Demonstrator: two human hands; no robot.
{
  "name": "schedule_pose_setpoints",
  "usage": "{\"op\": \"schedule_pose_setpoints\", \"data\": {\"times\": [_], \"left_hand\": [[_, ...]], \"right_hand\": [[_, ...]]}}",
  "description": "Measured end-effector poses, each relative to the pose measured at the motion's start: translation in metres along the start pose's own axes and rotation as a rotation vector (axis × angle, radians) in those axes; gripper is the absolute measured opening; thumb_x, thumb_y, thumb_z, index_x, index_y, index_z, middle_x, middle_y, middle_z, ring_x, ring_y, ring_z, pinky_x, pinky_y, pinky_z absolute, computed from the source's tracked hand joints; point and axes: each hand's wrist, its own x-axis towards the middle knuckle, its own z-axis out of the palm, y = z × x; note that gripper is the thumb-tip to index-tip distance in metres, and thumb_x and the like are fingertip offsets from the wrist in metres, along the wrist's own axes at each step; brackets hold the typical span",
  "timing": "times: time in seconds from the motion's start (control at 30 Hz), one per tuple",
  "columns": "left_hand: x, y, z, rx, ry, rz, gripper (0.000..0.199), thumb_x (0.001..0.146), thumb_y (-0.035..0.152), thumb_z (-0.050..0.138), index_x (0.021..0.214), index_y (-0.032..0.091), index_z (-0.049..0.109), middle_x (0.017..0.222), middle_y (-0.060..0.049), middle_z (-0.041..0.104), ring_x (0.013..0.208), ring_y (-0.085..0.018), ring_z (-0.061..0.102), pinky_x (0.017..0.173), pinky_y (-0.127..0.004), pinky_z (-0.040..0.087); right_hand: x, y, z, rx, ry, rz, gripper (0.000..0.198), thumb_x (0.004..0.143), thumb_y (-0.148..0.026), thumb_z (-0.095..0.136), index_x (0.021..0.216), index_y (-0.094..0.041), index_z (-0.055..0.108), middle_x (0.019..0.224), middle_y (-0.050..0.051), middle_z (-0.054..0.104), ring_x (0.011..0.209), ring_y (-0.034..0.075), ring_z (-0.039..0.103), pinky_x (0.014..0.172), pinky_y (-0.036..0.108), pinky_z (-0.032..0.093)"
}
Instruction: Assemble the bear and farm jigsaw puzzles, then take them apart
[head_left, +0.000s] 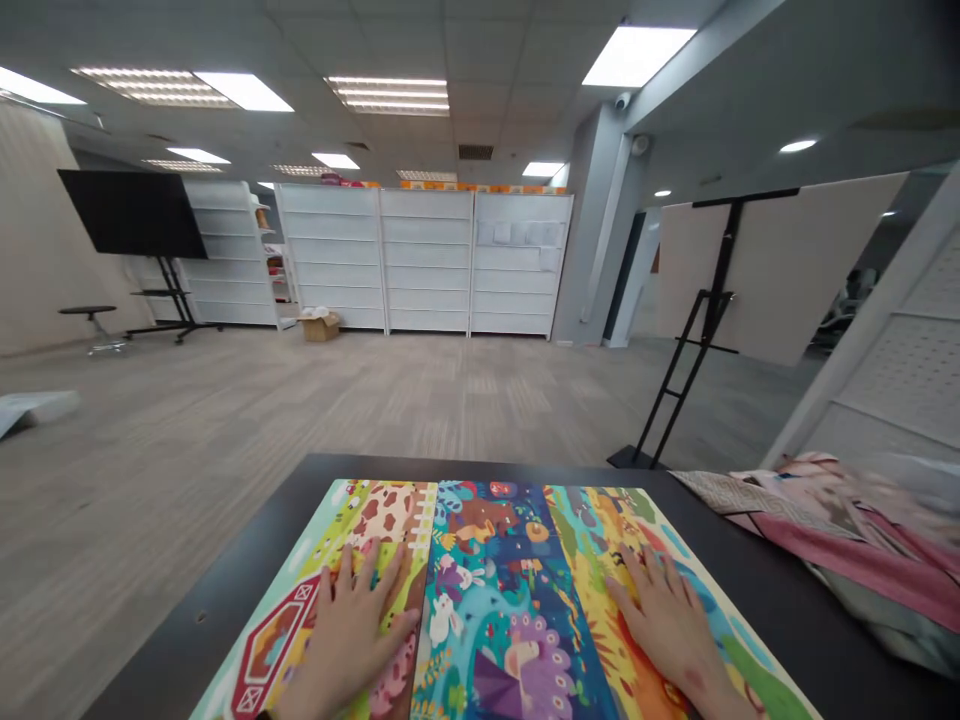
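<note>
Spread out in front of me on a black table [285, 520] is a colourful illustrated fold-out board [487, 590] in three panels, printed with cartoon animals. My left hand [352, 620] lies flat on the left panel, which shows a red barn and a spotted cow; its fingers are spread. On the yellow and green right panel rests my right hand [667, 620], palm down with the fingers apart. Between the hands the dark blue middle panel shows rabbits, a bear and a purple figure. Neither hand holds anything.
Folded pink and grey cloth [847, 530] lies on the table's right side. Beyond stand a black easel stand [705, 320] with a pale board, white shelves [427, 260], a cardboard box [320, 326], a screen [135, 213] on a wheeled stand and a round stool [88, 311].
</note>
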Motion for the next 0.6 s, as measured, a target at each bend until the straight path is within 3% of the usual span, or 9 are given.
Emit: {"op": "schedule_pose_setpoints", "data": {"times": [0.1,0.2,0.33,0.4,0.5,0.6], "left_hand": [[-0.003,0.001,0.002,0.027,0.02,-0.009,0.077,0.09,0.075,0.038,0.155,0.034,0.027,0.165,-0.007,0.019,0.148,-0.048,-0.002,0.114,-0.068,0.0],[-0.002,0.008,-0.006,-0.003,-0.054,0.013,0.078,0.091,0.076,0.035,0.156,0.032,0.026,0.165,-0.009,0.014,0.148,-0.048,-0.003,0.114,-0.069,0.001],[0.023,0.043,-0.026,-0.136,-0.193,0.285,0.076,0.093,0.077,0.027,0.156,0.035,0.026,0.166,-0.006,0.009,0.151,-0.039,0.001,0.117,-0.064,0.004],[0.045,0.068,-0.034,-0.169,-0.139,0.394,0.08,0.093,0.076,0.028,0.158,0.029,0.022,0.165,-0.008,0.012,0.152,-0.035,0.005,0.12,-0.06,0.005],[0.08,0.103,-0.034,-0.198,0.014,0.434,0.081,0.097,0.071,0.025,0.158,0.019,0.022,0.165,-0.011,0.016,0.152,-0.032,0.011,0.122,-0.053,0.01],[0.099,0.12,-0.017,-0.192,0.014,0.49,0.088,0.088,0.08,0.036,0.156,0.024,0.031,0.164,-0.01,0.023,0.151,-0.036,0.015,0.121,-0.057,0.008]], "right_hand": [[-0.001,-0.004,-0.003,-0.06,-0.003,-0.004,0.07,0.093,-0.06,0.034,0.151,-0.021,0.042,0.155,0.015,0.042,0.145,0.042,0.03,0.115,0.055,0.026],[0.0,-0.006,-0.005,-0.066,0.0,-0.01,0.07,0.093,-0.058,0.036,0.151,-0.019,0.042,0.155,0.017,0.042,0.145,0.043,0.03,0.114,0.056,0.024],[0.0,-0.006,-0.004,-0.052,-0.001,0.002,0.071,0.092,-0.06,0.036,0.15,-0.02,0.043,0.155,0.015,0.043,0.146,0.042,0.029,0.115,0.056,0.024],[0.0,-0.006,-0.005,-0.044,0.003,0.0,0.071,0.092,-0.061,0.036,0.15,-0.02,0.044,0.155,0.014,0.043,0.146,0.041,0.029,0.115,0.056,0.025],[-0.002,-0.007,-0.012,-0.036,-0.004,0.003,0.069,0.094,-0.06,0.035,0.15,-0.021,0.043,0.155,0.015,0.042,0.146,0.04,0.029,0.116,0.054,0.025],[-0.005,-0.011,-0.02,-0.026,-0.027,0.009,0.069,0.094,-0.06,0.034,0.15,-0.021,0.043,0.156,0.015,0.041,0.146,0.04,0.029,0.116,0.053,0.024]]}}
